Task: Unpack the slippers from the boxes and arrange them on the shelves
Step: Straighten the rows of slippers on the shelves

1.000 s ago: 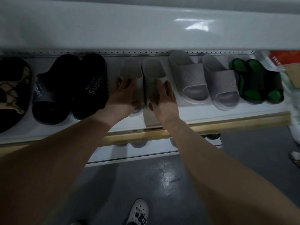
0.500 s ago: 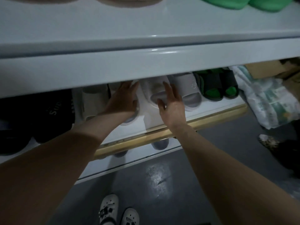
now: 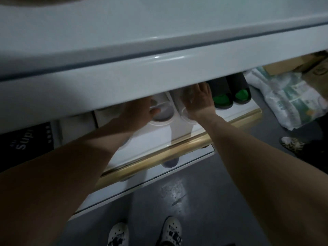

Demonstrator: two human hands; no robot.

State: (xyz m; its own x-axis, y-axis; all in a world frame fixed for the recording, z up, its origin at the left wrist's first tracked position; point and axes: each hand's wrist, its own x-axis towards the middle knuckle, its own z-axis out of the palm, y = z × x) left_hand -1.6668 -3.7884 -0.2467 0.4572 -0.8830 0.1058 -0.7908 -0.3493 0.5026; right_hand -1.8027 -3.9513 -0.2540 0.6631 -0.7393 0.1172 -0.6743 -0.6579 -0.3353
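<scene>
Nearest the camera, the person's two white clogs (image 3: 171,231) stand on the dark grey floor (image 3: 204,201). Both bare forearms reach up and forward over the gold front rail (image 3: 159,155) of a white shelf (image 3: 154,137).

On that shelf a pair of pale grey slippers lies side by side, heels toward the rail. The left hand (image 3: 140,112) rests on the left grey slipper (image 3: 163,115). Its thumb lies over the footbed near the heel and its fingers run forward under the lip of the upper shelf (image 3: 124,80), so the view does not show whether they grip. The right hand (image 3: 197,100) lies flat on top of the right grey slipper (image 3: 188,118) with its fingers spread and straight. It covers most of the strap and leaves only the rounded heel rim showing below the wrist.

Just beside the right hand, further right on the same shelf, sits a black pair with green footbeds (image 3: 229,97). At the shelf's far left a black slipper with white "Sup" lettering (image 3: 26,139) is partly visible.

Beyond the shelf end on the right, a leopard-print slipper (image 3: 291,144) lies on the floor, with a plastic-wrapped bundle (image 3: 287,100) behind it and cardboard boxes (image 3: 301,66) behind that.
</scene>
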